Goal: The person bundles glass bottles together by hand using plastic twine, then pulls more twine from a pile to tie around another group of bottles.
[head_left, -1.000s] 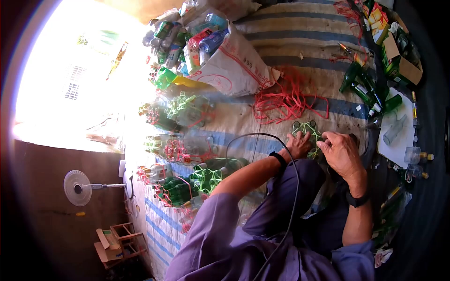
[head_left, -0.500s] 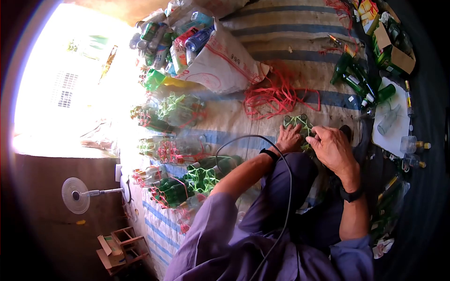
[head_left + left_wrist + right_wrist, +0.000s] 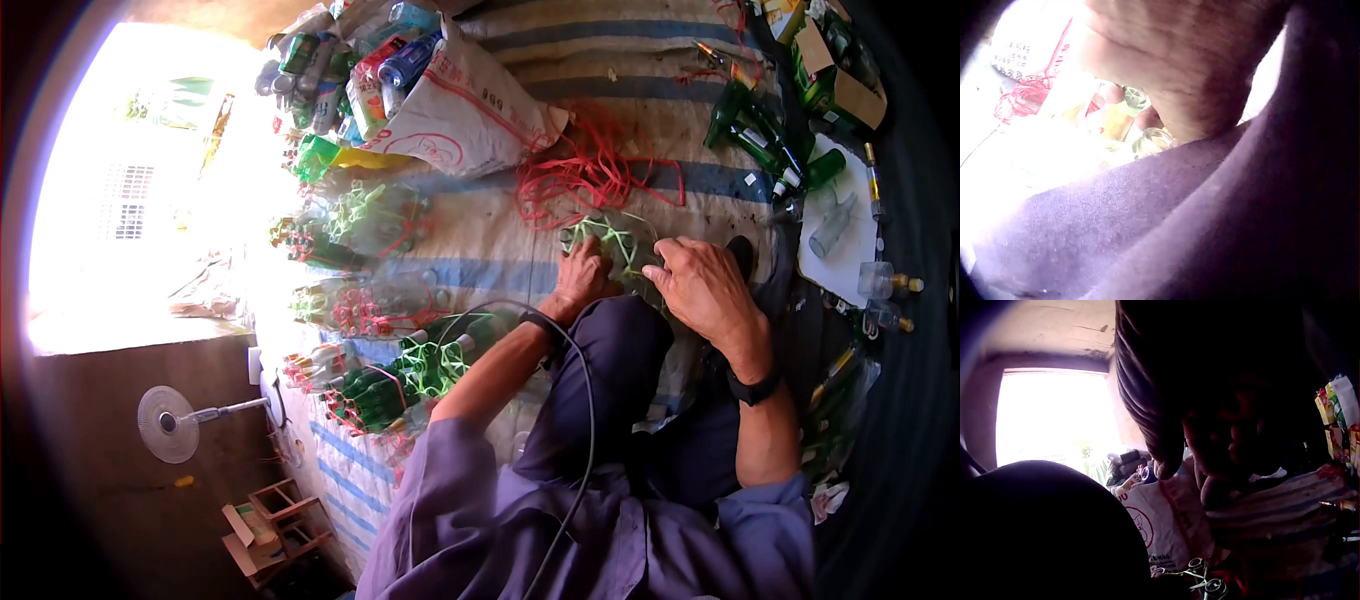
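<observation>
In the head view, a bundle of glass bottles (image 3: pixel 625 247) stands in front of my knees, its necks laced together with light green plastic strap (image 3: pixel 612 232). My left hand (image 3: pixel 580 280) grips the near side of the bundle, fingers down among the necks. The left wrist view shows a bottle mouth (image 3: pixel 1136 100) between those fingers. At the bundle's right side, my right hand (image 3: pixel 705 290) is curled, thumb and forefinger pinching the strap end. That hand is dark in the right wrist view, with strapped bottle mouths (image 3: pixel 1215 588) below it.
A heap of red strap (image 3: pixel 590 185) lies beyond the bundle, beside a white woven sack (image 3: pixel 470 120) of cans and bottles. More tied bottle bundles (image 3: pixel 370 390) stand at left. Loose green bottles (image 3: pixel 765 150) and a carton (image 3: pixel 850 90) are at right. A black cable (image 3: pixel 590 400) crosses my lap.
The bundle has tipped and shifted left and away, with my left hand moving along with it. My right hand has drawn apart from the left, to the bundle's right side.
</observation>
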Demonstrator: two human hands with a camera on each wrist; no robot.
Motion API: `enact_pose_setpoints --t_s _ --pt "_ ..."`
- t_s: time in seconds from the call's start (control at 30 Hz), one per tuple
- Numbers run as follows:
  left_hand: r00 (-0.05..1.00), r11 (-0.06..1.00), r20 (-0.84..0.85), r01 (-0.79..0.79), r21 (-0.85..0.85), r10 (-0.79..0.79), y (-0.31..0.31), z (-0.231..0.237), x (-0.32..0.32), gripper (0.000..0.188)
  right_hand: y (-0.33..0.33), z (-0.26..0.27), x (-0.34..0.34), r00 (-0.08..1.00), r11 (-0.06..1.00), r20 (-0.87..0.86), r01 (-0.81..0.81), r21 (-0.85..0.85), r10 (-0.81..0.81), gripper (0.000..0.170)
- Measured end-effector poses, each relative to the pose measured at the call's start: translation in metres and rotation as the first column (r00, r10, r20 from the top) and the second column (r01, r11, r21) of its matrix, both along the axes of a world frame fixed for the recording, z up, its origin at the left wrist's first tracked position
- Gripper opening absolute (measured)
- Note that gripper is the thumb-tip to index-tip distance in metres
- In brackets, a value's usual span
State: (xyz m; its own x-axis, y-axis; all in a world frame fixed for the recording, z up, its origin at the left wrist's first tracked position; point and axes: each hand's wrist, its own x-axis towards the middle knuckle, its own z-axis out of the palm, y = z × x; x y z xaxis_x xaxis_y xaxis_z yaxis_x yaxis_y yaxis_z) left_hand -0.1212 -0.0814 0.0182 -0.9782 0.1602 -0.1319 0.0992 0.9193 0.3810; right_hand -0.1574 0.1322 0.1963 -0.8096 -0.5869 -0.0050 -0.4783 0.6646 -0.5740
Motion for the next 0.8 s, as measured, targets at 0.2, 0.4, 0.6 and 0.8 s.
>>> enact_pose_setpoints --t_s 0.2,0.4,0.6,0.8 --pt "0.973 0.964 -0.032 -0.222 0.148 0.229 -0.061 0.016 0.003 0.036 -0.001 -0.002 0.007 1.000 0.996 0.012 -0.028 0.085 0.027 0.022" --pt "0.867 0.862 0.066 -0.499 0.089 0.495 -0.123 0.015 -0.010 0.036 0.001 -0.007 0.010 0.999 0.993 -0.028 -0.020 0.114 0.024 0.022" --pt "0.765 0.767 0.063 -0.635 -0.092 0.640 -0.212 0.022 0.000 0.039 0.005 0.007 0.008 0.999 0.996 0.036 -0.040 0.078 0.037 0.022" --pt "0.671 0.662 0.010 -0.729 -0.173 0.741 -0.260 0.022 0.014 0.041 0.002 0.003 0.008 0.997 0.986 0.057 -0.050 0.156 0.042 0.020"
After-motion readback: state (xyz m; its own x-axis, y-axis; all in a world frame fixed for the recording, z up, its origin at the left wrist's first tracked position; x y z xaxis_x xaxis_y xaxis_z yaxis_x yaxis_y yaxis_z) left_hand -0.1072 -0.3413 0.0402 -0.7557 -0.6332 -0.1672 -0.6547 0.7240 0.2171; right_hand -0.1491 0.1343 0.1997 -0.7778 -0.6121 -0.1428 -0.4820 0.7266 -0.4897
